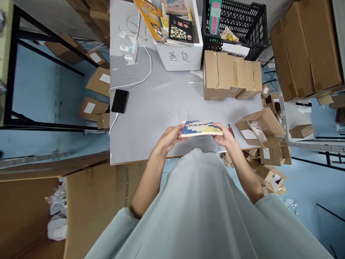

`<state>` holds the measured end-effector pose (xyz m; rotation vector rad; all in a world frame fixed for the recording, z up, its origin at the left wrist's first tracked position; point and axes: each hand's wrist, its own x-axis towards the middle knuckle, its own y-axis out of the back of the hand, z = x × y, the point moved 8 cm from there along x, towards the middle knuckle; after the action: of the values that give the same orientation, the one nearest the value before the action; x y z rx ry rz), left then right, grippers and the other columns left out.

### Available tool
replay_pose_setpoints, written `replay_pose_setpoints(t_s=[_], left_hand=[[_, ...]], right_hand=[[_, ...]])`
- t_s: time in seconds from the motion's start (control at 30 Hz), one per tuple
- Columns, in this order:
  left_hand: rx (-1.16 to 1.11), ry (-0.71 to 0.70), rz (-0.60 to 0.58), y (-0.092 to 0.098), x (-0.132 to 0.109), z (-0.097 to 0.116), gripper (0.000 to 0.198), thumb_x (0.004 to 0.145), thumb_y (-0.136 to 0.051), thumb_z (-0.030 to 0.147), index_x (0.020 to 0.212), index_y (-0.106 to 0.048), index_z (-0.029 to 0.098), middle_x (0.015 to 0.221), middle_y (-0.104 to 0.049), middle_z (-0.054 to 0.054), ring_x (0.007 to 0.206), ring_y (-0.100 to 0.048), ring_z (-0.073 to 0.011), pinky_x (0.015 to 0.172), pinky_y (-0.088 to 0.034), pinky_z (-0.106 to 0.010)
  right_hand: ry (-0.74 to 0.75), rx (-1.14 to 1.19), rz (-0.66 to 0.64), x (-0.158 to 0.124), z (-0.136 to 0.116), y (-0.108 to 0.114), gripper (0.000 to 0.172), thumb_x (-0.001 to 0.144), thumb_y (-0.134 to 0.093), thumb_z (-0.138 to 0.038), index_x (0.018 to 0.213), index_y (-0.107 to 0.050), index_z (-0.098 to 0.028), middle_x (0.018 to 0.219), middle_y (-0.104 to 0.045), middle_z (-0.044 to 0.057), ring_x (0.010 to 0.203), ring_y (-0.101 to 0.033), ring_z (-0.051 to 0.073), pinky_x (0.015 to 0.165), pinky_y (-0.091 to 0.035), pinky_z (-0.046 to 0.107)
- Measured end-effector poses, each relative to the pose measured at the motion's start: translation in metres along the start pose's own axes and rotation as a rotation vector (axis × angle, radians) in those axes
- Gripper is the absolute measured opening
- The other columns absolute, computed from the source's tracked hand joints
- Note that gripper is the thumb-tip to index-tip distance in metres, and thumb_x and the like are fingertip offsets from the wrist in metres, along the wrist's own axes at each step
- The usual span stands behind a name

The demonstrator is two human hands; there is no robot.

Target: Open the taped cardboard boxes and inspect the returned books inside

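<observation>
Clasping the book (pixel 201 128) by both ends in left hand (pixel 169 138) and right hand (pixel 225 135), fingers wrapped snug, over the table (pixel 161 108) near edge; next, probably, keep it level.

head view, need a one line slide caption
The left hand and right hand hold a blue-and-yellow book by its ends above a grey table, cardboard boxes and a white bin beyond.

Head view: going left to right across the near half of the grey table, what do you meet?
Black rectangular device → left hand → blue-and-yellow paperback book → right hand → open brown cardboard box.
</observation>
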<state>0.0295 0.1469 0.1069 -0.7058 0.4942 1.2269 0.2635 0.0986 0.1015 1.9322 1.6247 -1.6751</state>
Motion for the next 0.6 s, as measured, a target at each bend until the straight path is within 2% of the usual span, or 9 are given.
replay_pose_setpoints(t_s=[0.07, 0.17, 0.3, 0.4, 0.5, 0.6], left_hand=[[-0.098, 0.106, 0.008, -0.001, 0.01, -0.011, 0.032, 0.084, -0.082, 0.044, 0.098, -0.07, 0.019, 0.076, -0.075, -0.004, 0.053, -0.066, -0.0139, 0.044, -0.04, -0.021], [-0.205, 0.189, 0.0, -0.005, 0.023, -0.027, 0.026, 0.087, -0.078, 0.04, 0.095, -0.062, 0.021, 0.074, -0.073, -0.001, 0.048, -0.061, -0.0101, 0.042, -0.038, -0.019], [-0.227, 0.129, -0.048, -0.006, 0.028, -0.038, 0.028, 0.087, -0.079, 0.041, 0.098, -0.067, 0.019, 0.083, -0.078, -0.006, 0.057, -0.069, -0.0132, 0.046, -0.047, -0.021], [-0.218, 0.026, -0.051, -0.001, 0.025, -0.033, 0.031, 0.083, -0.085, 0.039, 0.101, -0.073, 0.017, 0.093, -0.083, -0.008, 0.073, -0.076, -0.0177, 0.064, -0.06, -0.026], [-0.171, -0.055, -0.079, 0.002, 0.019, -0.022, 0.046, 0.073, -0.095, 0.034, 0.112, -0.076, 0.018, 0.106, -0.085, -0.008, 0.091, -0.08, -0.0217, 0.084, -0.065, -0.032], [-0.142, -0.119, -0.136, 0.003, 0.014, -0.005, 0.076, 0.07, -0.098, 0.03, 0.141, -0.072, 0.023, 0.124, -0.084, -0.01, 0.108, -0.081, -0.0257, 0.094, -0.065, -0.034]], right_hand=[[-0.071, 0.068, 0.019, 0.008, 0.006, 0.0, 0.011, 0.1, -0.065, -0.018, 0.09, -0.064, -0.021, 0.062, -0.072, -0.002, 0.047, -0.063, 0.011, 0.044, -0.054, 0.015], [-0.087, 0.126, 0.061, 0.017, 0.014, 0.001, 0.018, 0.104, -0.061, -0.018, 0.086, -0.062, -0.02, 0.064, -0.073, 0.001, 0.048, -0.064, 0.009, 0.046, -0.054, 0.012], [0.025, 0.015, 0.093, 0.02, 0.018, 0.002, 0.011, 0.102, -0.068, -0.025, 0.093, -0.068, -0.02, 0.073, -0.078, 0.002, 0.061, -0.074, 0.014, 0.055, -0.06, 0.019], [0.18, -0.128, 0.058, 0.016, 0.011, 0.0, 0.014, 0.097, -0.076, -0.033, 0.102, -0.073, -0.02, 0.092, -0.085, 0.005, 0.084, -0.082, 0.021, 0.069, -0.066, 0.027], [0.285, -0.263, 0.028, 0.01, 0.004, -0.005, 0.029, 0.088, -0.085, -0.039, 0.109, -0.075, -0.021, 0.105, -0.087, 0.006, 0.098, -0.082, 0.025, 0.077, -0.066, 0.03], [0.315, -0.402, 0.01, 0.007, -0.001, -0.013, 0.045, 0.079, -0.092, -0.044, 0.116, -0.075, -0.023, 0.107, -0.086, 0.005, 0.098, -0.082, 0.026, 0.073, -0.064, 0.03]])
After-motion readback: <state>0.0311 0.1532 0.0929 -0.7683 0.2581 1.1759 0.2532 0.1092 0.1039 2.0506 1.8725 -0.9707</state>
